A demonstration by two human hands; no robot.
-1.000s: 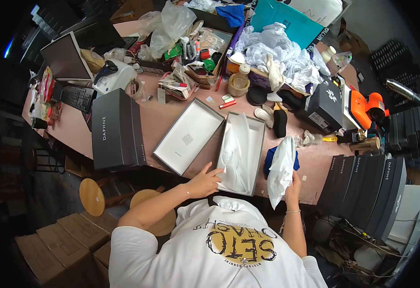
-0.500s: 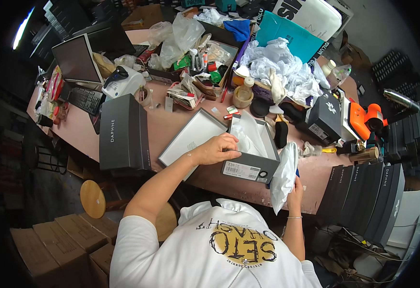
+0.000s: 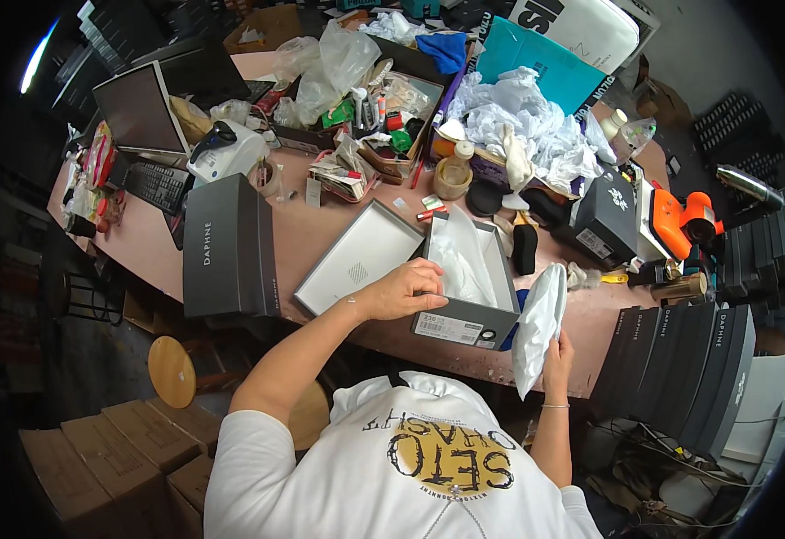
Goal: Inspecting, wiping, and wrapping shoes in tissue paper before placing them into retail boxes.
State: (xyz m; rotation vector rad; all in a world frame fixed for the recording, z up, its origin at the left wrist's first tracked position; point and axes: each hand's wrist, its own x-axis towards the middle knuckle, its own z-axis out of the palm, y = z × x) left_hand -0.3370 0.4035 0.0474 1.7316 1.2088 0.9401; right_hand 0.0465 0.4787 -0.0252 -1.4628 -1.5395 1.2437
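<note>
In front of me an open grey shoe box (image 3: 451, 328) sits on the table, with white tissue paper (image 3: 460, 260) inside. My left hand (image 3: 406, 289) grips its near left rim, fingers hooked over the edge. The box lid (image 3: 334, 260) lies inside-up just left of the box, partly under my left forearm. To the right of the box, my right hand (image 3: 558, 359) is closed on a white paper-wrapped bundle (image 3: 536, 328), held upright and tilted. What the wrapping contains is hidden. A blue cloth (image 3: 510, 334) shows between the box and the bundle.
Closed dark shoe boxes stand at the left (image 3: 226, 251) and in a row at the right (image 3: 671, 359). Crumpled white paper (image 3: 536, 121) fills a container at the back. A glass jar (image 3: 454, 175), an orange tool (image 3: 680, 225) and a monitor (image 3: 144, 112) are also on the table.
The wrapped bundle has moved slightly right, away from the box, and more blue cloth shows. My left hand has shifted slightly along the box rim.
</note>
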